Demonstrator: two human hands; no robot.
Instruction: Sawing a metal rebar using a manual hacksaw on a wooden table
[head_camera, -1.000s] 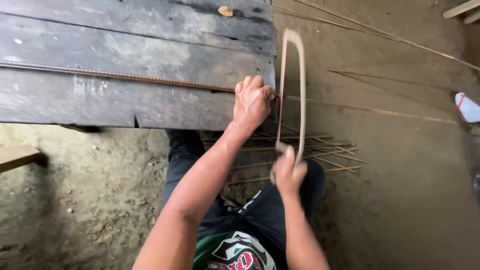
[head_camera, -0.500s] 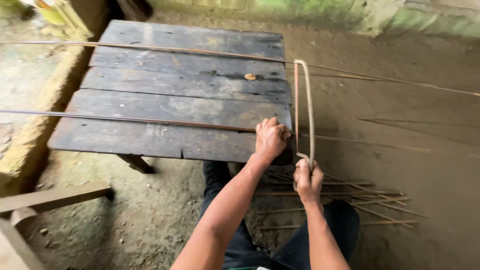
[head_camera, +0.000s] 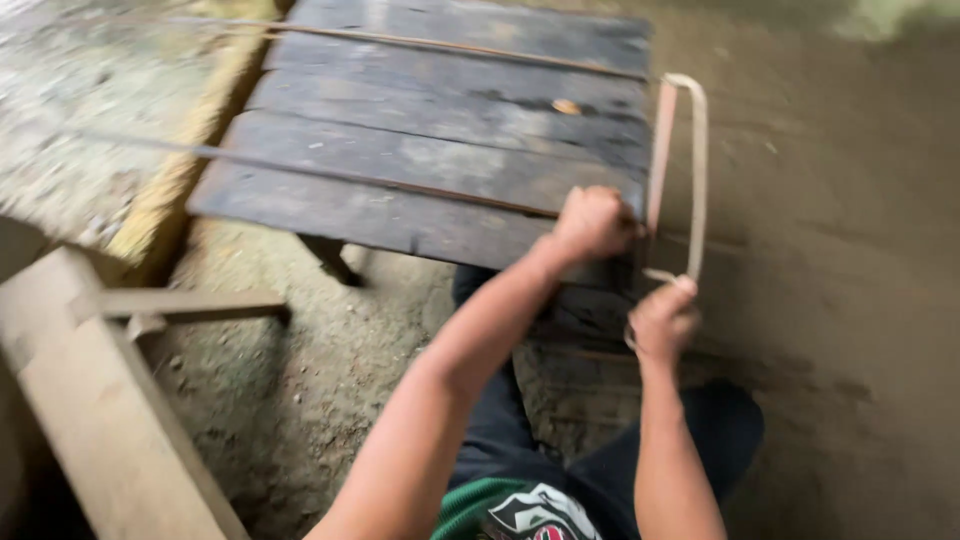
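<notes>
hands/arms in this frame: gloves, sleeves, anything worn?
Both hands bare: left hand and right hand show no gloves, rings, watch or bands. Forearms bare to the frame's bottom edge, no sleeves visible. The picture is motion-blurred, so fine marks cannot be told.

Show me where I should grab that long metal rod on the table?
Probably grab the metal rod near the table edge, from above, as the left hand does. It lies flat on the planks, so fingers wrap over it. The right hand holds the saw.
</notes>
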